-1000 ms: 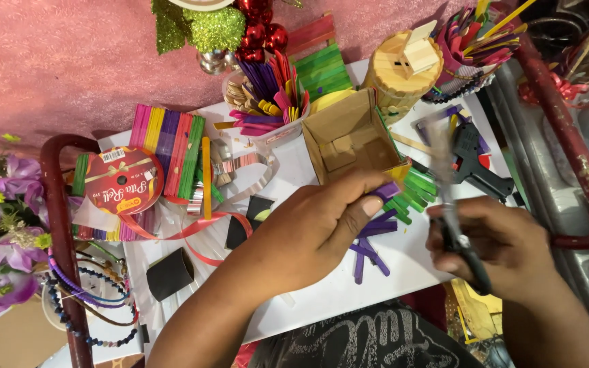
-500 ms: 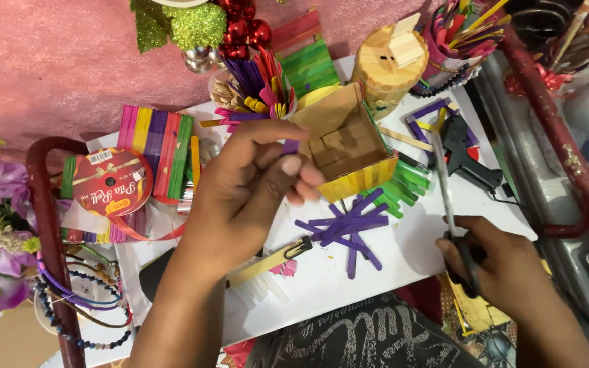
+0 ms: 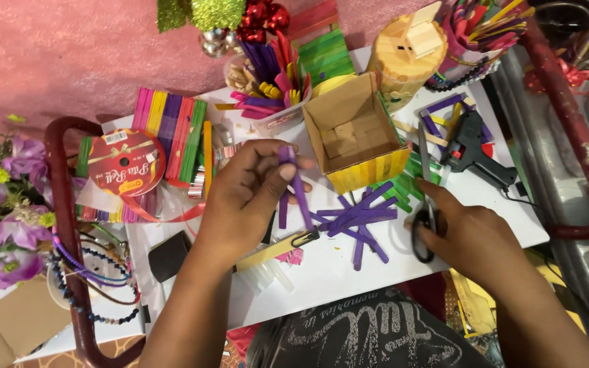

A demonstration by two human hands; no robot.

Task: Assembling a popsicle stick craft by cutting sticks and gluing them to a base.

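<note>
White craft table crowded with coloured sticks. We are pinching purple stick in left hand, right hand gripping scissors. Stick box standing walled; purple pile lying loose, unglued.

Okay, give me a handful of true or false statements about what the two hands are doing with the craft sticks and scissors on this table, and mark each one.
1. The left hand holds purple craft sticks. True.
2. The right hand grips a glue gun. False: it holds scissors; the black glue gun lies apart on the white tabletop.
3. Loose purple sticks lie between the two hands. True.
4. The cardboard box is shut with a lid. False: it is open on top.
5. The red ribbon spool is in the left hand. False: it lies beside the hand, near the flowers.
</note>
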